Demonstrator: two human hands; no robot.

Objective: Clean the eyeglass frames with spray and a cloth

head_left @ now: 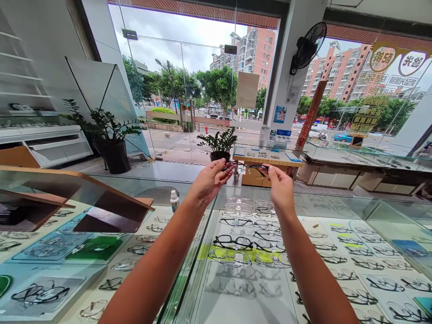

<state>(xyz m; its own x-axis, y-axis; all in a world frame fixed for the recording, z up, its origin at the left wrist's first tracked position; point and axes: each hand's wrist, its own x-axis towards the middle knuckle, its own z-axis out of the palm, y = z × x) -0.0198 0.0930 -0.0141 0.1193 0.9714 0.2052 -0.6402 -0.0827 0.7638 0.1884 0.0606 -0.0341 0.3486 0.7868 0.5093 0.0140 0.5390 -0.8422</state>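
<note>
Right now, my left grip [212, 181] and my right grip [282, 185] are both pinched on the eyeglasses [257, 167], one at each side. I hold them up above the glass bench [248, 310], in front of the potted plant [218, 140]. My fingers hide the ends of the eyeglasses, and the lenses are too clear to see well. The bottom of the plant's pot is hidden too. My arms [162, 252] cover some of the rows of frames [232, 242] and get cut off low down.
</note>
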